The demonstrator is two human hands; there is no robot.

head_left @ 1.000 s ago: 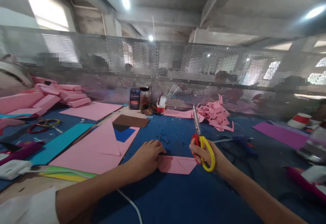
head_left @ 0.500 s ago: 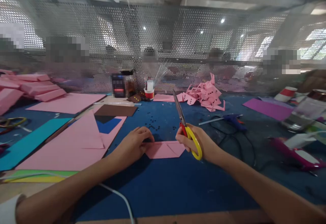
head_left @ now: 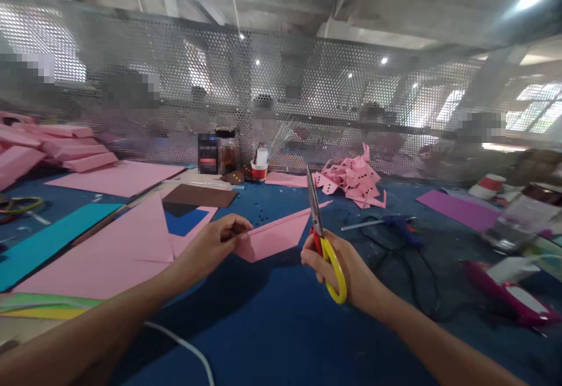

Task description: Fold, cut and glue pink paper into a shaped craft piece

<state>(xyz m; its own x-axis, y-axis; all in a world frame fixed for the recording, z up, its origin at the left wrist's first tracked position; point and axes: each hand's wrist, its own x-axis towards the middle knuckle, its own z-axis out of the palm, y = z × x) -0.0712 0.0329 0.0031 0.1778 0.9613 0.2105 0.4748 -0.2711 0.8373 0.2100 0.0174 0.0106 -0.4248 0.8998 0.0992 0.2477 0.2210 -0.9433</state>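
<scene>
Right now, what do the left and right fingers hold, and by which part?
Left fingers: the folded pink paper, by its left end. Right fingers: the scissors, by the handles.

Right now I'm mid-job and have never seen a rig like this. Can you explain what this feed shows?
There's no machine here, just one person's two bare hands. The camera is worn on that person's head, looking forward and down. The left hand holds one end of a folded pink paper, slanted up off the blue table surface. The right hand holds scissors, blades pointing up and away from the person. To the left lie a teal strip and a brown sheet; farther back is a heap of pink cut-outs; to the right, a blue glue gun. A perforated screen stands behind.
</scene>
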